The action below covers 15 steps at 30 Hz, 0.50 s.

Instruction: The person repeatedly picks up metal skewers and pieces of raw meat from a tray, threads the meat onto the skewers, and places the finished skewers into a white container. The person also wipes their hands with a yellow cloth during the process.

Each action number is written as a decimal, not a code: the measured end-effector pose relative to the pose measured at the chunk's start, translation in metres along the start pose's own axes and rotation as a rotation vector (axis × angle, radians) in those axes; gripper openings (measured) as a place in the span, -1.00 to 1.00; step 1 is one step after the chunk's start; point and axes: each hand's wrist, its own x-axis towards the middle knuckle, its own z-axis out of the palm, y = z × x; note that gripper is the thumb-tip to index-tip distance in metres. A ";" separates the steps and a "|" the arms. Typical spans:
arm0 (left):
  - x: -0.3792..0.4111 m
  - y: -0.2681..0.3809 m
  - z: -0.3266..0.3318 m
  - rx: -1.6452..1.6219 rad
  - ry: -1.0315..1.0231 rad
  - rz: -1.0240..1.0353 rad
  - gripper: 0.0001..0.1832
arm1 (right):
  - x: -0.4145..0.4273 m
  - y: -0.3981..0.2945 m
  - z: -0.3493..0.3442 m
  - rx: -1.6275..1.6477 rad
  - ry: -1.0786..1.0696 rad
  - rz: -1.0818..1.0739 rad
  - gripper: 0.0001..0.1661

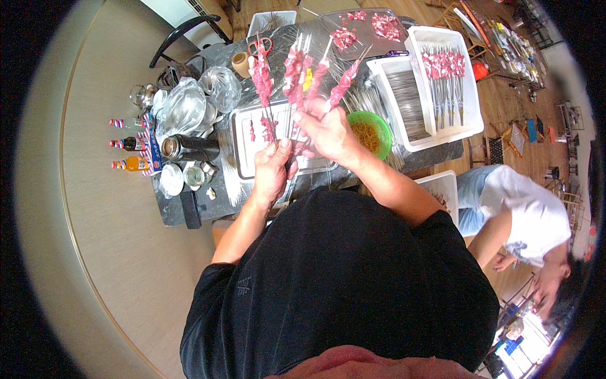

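My left hand (273,171) is closed around the lower ends of several metal skewers threaded with raw meat (261,78), which point away from me. Beside it, my right hand (331,132) holds more meat skewers (344,84), fanned out to the right. Both hands are over a white tray (240,163) where small skewered meat pieces (269,129) lie. A green bowl of rubber bands (369,135) stands right of my right hand. Farther right, bare skewers (408,102) fill one white bin, and bundled meat skewers (443,66) lie in another.
A tray with raw meat pieces (386,27) lies at the far side, near red-handled scissors (260,46). At left are plastic bags (182,106), a black thermos (191,148), a glass jar (194,175) and bottles (129,143). Another person (525,213) is at the right.
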 end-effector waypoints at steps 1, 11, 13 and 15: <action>0.001 -0.001 0.000 -0.008 0.008 0.006 -0.54 | 0.001 0.001 0.000 0.009 -0.004 -0.010 -0.76; 0.007 0.003 -0.012 -0.213 -0.067 -0.075 -0.51 | 0.006 0.014 0.001 0.157 -0.075 0.003 -0.79; 0.007 -0.003 -0.016 -0.266 -0.163 -0.108 -0.49 | 0.004 0.001 0.001 0.251 -0.146 0.112 -0.77; 0.007 -0.004 -0.017 -0.284 -0.173 -0.133 -0.47 | 0.005 -0.006 0.006 0.422 -0.125 0.160 -0.75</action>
